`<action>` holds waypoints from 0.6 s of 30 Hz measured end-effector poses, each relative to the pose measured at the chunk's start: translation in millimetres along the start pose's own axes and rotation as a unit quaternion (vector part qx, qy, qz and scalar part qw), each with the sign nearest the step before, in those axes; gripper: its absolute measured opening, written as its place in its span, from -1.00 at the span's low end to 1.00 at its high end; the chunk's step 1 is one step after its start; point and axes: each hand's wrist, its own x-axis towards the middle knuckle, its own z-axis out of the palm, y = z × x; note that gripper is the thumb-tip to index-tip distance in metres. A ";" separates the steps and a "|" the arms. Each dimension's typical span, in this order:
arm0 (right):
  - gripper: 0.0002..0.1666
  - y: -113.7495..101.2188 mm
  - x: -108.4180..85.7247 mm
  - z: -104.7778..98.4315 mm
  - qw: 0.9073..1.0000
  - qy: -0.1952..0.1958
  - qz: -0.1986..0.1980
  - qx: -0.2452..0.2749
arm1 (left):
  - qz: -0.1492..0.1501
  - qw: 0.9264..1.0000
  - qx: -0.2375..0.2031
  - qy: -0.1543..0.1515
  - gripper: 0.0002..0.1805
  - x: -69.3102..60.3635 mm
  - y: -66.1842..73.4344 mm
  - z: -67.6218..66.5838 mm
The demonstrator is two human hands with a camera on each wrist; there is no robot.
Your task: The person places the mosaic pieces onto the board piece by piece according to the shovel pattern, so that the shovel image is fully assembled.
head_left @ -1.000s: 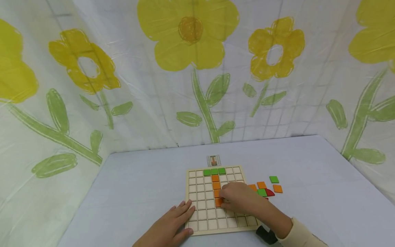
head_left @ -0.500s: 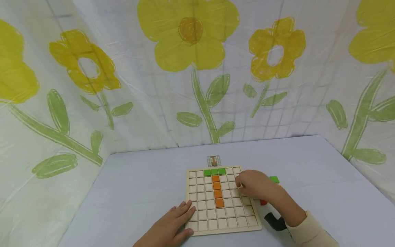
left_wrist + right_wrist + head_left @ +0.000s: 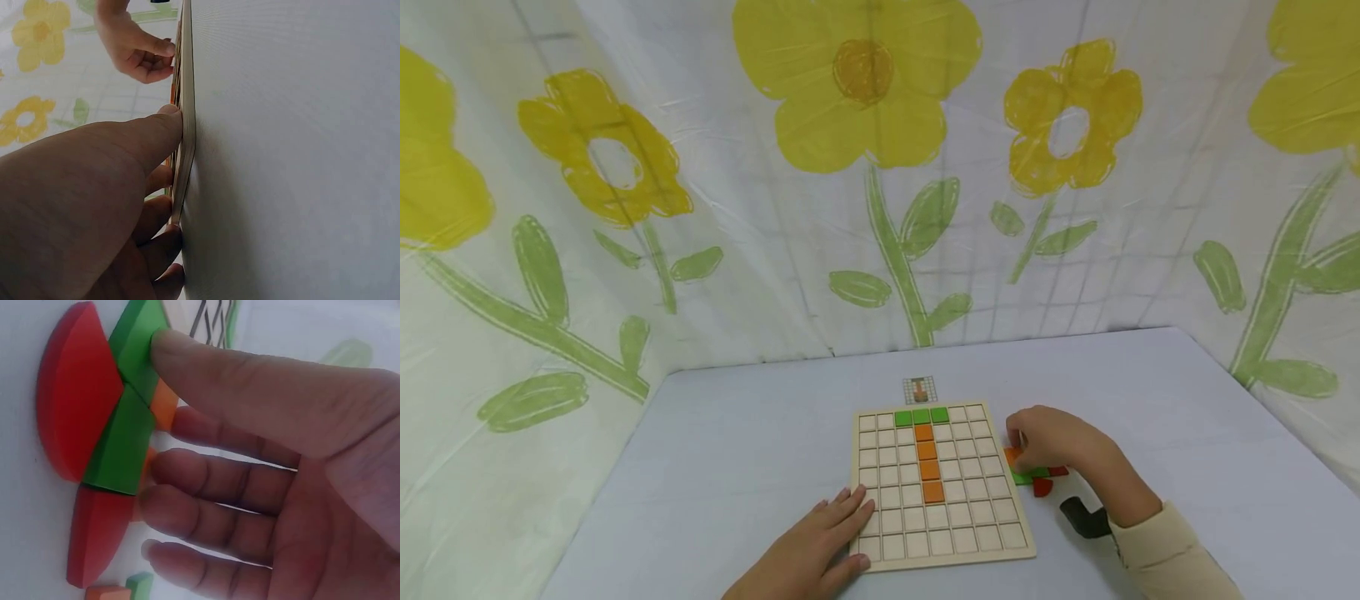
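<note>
“So, what's the biggest thing you can see?”

“The white hanging (image 3: 850, 217) along the back, printed with yellow flowers (image 3: 862, 33), and below it the pale worktop (image 3: 760, 442)”

“And on that?”

“A wooden grid board (image 3: 913, 521), lying flat in front of the person”

“Where are the hands, then?”

“The left hand (image 3: 812, 542) rests on the board's left edge, fingers extended and spread, the thumb by the near corner. The right hand (image 3: 1060, 437), coming out of a cream sleeve (image 3: 1168, 554), is just past the board's right edge, over some loose pieces (image 3: 1042, 487). Its fingers are bent, the thumb over a green piece (image 3: 140, 344) and the forefinger at an orange piece (image 3: 164, 406); whether they pinch anything I can't tell”

“What's that dark thing?”

“A curved black object (image 3: 1084, 518) near the right wrist; I can't make out what it is”

“Anything smaller?”

“A little picture card (image 3: 920, 390) just beyond the board's far edge. Then the tiles: three green tiles (image 3: 921, 417) side by side in the far row, and four orange tiles (image 3: 927, 451) in a line running from the middle one towards the person”

“And the loose ones?”

“Beside the board, two red pieces (image 3: 78, 394) with curved edges, both touching a second green piece (image 3: 119, 440)”
</note>
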 end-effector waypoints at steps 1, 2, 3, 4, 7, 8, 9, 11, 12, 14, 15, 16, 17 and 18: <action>-0.73 0.2 -0.4 -0.2 1.000 -0.003 0.001 0.006 | 0.000 1.000 0.000 0.000 -0.24 0.1 -0.1 0.0; -0.72 0.5 -0.7 -0.3 1.000 -0.004 0.001 0.010 | 0.000 1.000 0.000 -0.001 -0.24 0.3 0.1 -0.2; -0.70 1.0 -0.8 -0.3 1.000 -0.003 0.002 0.014 | -0.001 1.000 0.000 -0.001 -0.24 0.3 0.2 -0.4; -0.68 1.6 -0.9 -0.1 1.000 -0.003 0.001 0.017 | -0.002 1.000 -0.001 -0.003 -0.24 0.2 0.3 -0.7; -0.66 6.0 0.6 1.0 1.000 0.001 -0.015 0.023 | -0.004 1.000 -0.004 -0.004 -0.24 0.3 1.0 -1.6; -0.66 8.1 1.4 1.2 0.999 0.002 -0.021 0.028 | -0.005 1.000 -0.004 -0.005 -0.24 0.2 1.2 -1.9; -0.67 10.5 2.3 1.4 0.999 0.001 -0.027 0.035 | -0.006 1.000 -0.006 -0.005 -0.24 0.3 1.4 -2.2; -0.70 16.2 4.5 1.5 0.998 -0.001 -0.047 0.051 | -0.006 1.000 -0.007 -0.005 -0.24 0.3 1.7 -2.5; -0.71 19.1 5.4 1.3 0.996 -0.004 -0.058 0.061 | -0.005 1.000 -0.007 -0.004 -0.24 0.4 1.7 -2.5; -0.76 24.5 7.4 0.8 0.993 -0.008 -0.078 0.083 | -0.003 1.000 -0.007 -0.003 -0.25 0.3 1.8 -2.4; -0.78 26.8 8.3 0.4 0.992 -0.012 -0.086 0.096 | -0.002 1.000 -0.007 -0.003 -0.25 0.3 1.9 -2.4; -0.80 28.5 9.0 -0.1 0.990 -0.014 -0.092 0.107 | -0.001 1.000 -0.006 -0.003 -0.25 0.1 1.9 -2.4; -0.82 30.0 9.8 -0.6 0.988 -0.016 -0.097 0.117 | 0.000 1.000 -0.007 -0.002 -0.25 -0.1 2.1 -2.4; -0.83 31.1 10.6 -1.0 0.987 -0.018 -0.097 0.126 | 0.001 1.000 -0.006 0.000 -0.25 -0.1 2.2 -2.4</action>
